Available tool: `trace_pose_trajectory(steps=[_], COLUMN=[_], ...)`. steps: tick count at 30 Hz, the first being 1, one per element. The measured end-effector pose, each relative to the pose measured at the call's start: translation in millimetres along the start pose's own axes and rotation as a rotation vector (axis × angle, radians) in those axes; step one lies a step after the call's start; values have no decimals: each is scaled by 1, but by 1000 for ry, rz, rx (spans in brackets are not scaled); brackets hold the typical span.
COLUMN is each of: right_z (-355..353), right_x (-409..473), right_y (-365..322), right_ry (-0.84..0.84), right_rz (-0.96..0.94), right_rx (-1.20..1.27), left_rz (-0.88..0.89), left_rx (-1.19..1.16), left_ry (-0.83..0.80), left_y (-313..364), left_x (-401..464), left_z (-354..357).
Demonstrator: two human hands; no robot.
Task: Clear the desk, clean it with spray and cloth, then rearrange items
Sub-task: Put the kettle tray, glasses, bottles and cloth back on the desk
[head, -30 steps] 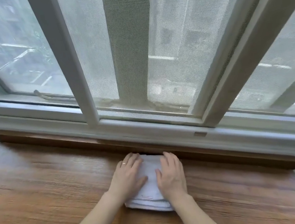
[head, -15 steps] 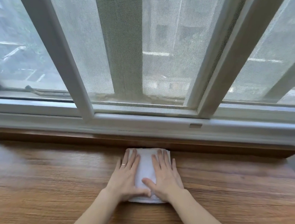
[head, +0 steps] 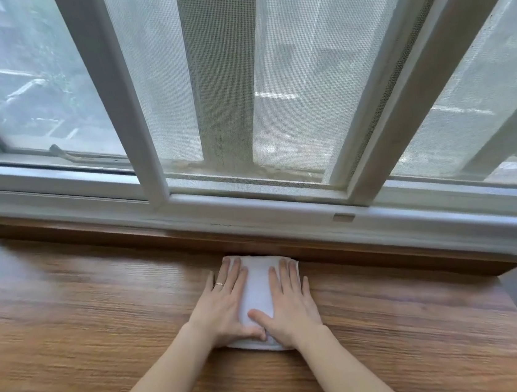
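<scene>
Against the desk's raised back edge [head: 386, 258], cloth [head: 258, 289], window [head: 238, 85] above

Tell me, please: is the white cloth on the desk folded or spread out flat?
Folded. The white cloth is a compact pad; stacked layers show at its near edge. The left hand and right hand press it flat.

Both hands cover most of the cloth [head: 258, 287]; frame edges crop the desk [head: 72, 329].
</scene>
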State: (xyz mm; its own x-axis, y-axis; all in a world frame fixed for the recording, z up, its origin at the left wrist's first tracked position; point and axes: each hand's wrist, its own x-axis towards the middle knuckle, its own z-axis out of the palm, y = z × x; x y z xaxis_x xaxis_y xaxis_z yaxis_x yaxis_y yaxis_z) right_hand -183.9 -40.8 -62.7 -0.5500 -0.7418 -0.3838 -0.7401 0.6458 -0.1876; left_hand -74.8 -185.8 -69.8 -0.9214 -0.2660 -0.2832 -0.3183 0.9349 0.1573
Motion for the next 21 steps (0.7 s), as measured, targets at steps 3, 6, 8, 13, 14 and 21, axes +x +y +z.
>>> trace_pose_trajectory(steps=[3,6,8,13,14,21], right_z=[-8,-19,-28,-48,-53,-83], right_x=[-4,-13,-21,-47,-55,-130], right_y=[-1,-3,-5,-3,0,43], right_ry=[0,54,82,105,115,183], right_rz=[8,9,17,81,101,297], right_rx=[8,26,65,175,193,346], left_rz=[-20,-22,-15,-19,-11,125], left_rx=[-1,-44,-32,-60,-77,-254], left_ry=[-15,29,86,92,86,15], left_y=[4,9,12,32,39,115], left_x=[-2,-6,-12,-23,-25,-24], left_z=[-9,-26,-39,-74,-80,-105])
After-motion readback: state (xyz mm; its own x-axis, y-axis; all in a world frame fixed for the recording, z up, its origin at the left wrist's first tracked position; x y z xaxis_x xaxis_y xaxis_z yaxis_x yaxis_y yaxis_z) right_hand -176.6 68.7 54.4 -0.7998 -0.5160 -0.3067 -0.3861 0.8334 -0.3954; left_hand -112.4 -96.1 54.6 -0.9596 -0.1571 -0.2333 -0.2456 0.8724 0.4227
